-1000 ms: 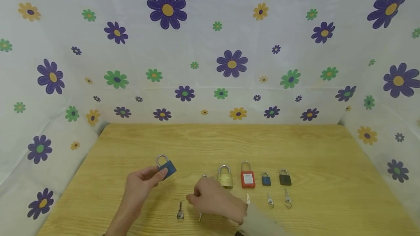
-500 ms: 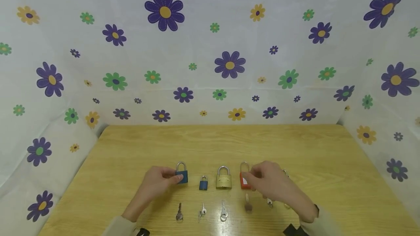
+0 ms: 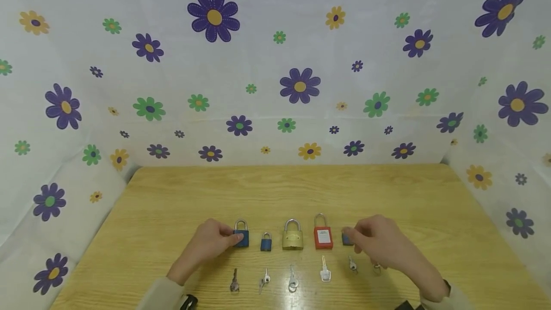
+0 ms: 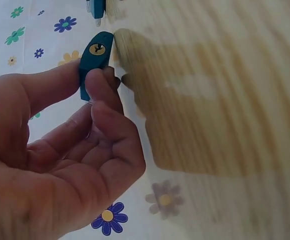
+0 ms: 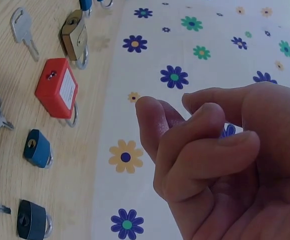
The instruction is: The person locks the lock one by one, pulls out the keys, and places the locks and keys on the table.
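Observation:
My left hand [image 3: 204,244] pinches a blue padlock [image 3: 245,243] between thumb and fingers at the left end of a padlock row. In the left wrist view, the keyhole face of this blue padlock [image 4: 97,48] is turned towards the camera. Over the right end of the row, my right hand [image 3: 383,243] hovers with loosely curled fingers and nothing in them. It partly covers a small blue padlock [image 3: 346,239] in the head view and hides a black padlock [image 5: 31,220], which shows in the right wrist view.
Between the hands stand another small blue padlock [image 3: 266,243], a brass padlock [image 3: 292,239] and a red padlock [image 3: 323,237] with a white label. Keys lie in a row nearer me, among them a dark key [image 3: 234,281] and a broad silver key [image 3: 325,274]. Flowered cloth [image 3: 241,61] surrounds the wooden table [image 3: 275,190].
My left hand has brought the blue padlock rightward and down to the row's left end, straightening it. My right hand has moved right, from near the left small blue padlock to the row's right end.

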`<state>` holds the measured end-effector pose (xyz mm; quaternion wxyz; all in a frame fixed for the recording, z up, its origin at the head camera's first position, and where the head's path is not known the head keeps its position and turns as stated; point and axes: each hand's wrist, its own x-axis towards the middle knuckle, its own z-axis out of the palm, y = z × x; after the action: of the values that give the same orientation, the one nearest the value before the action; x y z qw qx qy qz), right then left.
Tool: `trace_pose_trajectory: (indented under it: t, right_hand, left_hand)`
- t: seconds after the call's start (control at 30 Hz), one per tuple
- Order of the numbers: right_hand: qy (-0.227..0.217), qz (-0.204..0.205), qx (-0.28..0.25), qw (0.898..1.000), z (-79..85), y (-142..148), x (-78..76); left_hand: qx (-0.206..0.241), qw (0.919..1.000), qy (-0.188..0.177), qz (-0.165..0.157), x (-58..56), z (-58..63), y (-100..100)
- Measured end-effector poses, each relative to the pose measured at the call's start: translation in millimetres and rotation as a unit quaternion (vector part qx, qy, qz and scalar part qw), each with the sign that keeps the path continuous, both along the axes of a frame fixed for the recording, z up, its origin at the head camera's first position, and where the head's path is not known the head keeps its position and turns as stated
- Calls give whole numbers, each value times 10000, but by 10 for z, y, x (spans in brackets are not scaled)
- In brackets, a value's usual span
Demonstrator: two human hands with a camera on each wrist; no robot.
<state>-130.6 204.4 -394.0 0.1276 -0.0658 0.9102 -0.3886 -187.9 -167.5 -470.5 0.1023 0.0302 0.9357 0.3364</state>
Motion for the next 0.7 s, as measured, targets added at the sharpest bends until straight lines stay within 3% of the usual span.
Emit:
trace_pose_trajectory:
  t: [0.4, 0.7]
  right_hand:
    - [38, -114, 92, 9999, -27, 122, 40]
    - [-272, -345, 135, 9989, -58, 247, 117]
  left_hand:
    - [-626, 9978, 214, 3, 44, 67, -2]
    - [-558, 9968, 562, 91, 121, 36, -65]
